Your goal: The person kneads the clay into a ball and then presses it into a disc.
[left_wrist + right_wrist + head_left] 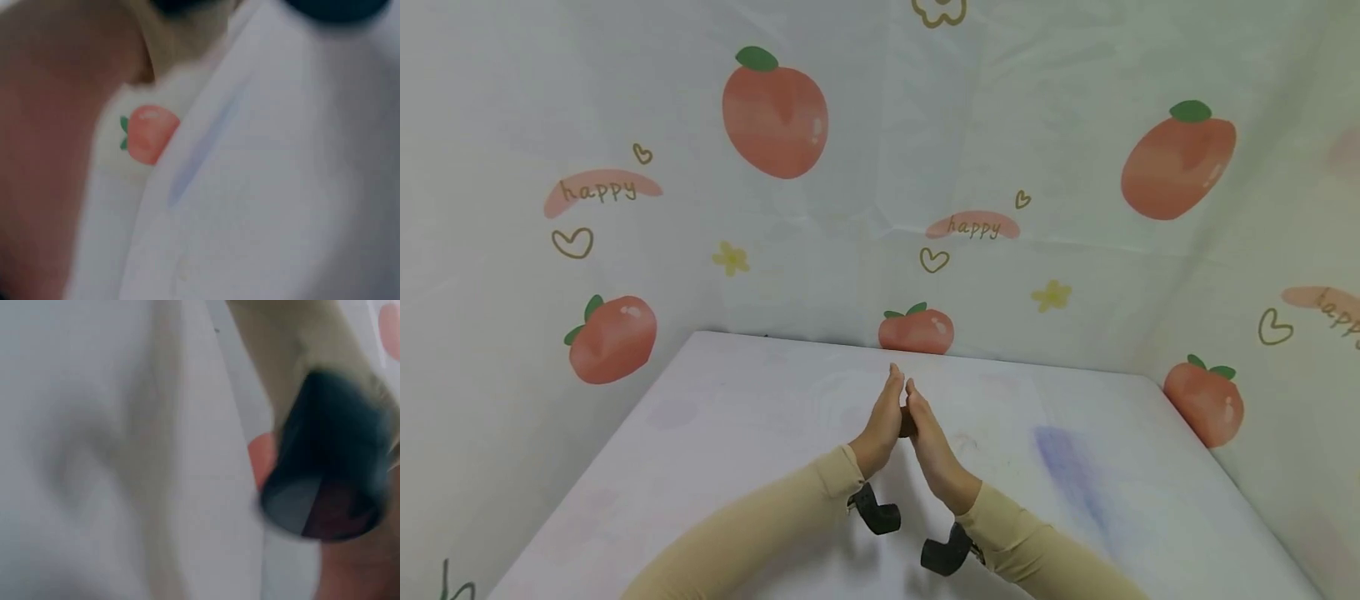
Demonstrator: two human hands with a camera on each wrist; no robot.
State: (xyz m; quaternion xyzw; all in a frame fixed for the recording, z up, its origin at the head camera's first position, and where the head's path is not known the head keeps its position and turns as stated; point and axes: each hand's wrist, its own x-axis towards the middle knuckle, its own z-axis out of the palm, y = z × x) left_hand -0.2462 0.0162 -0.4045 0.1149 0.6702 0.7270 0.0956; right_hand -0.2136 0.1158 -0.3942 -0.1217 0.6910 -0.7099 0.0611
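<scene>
- A small brown lump (907,422) sits pressed between the two palms above the middle of the counter (715,433), nearer its far edge than its near one; only a sliver of it shows between the hands.
- It looks light and probably soft, like dough or clay, so flat palm pressure seems a better hold than pinching; what it is made of I cannot tell.
- The left hand (880,425) and right hand (932,442) are together, fingers straight and pointing away, palms facing, fingertips nearly touching.
- Beige sleeves (760,533) cover both forearms, with a black wrist camera (876,510) under each.
- A peach-printed cloth (775,112) lines the walls behind the counter.
- Only the head view shows the lump and both hands; the wrist views are blurred, giving just counter surface, a peach print (149,133) and a dark camera body (331,462).
</scene>
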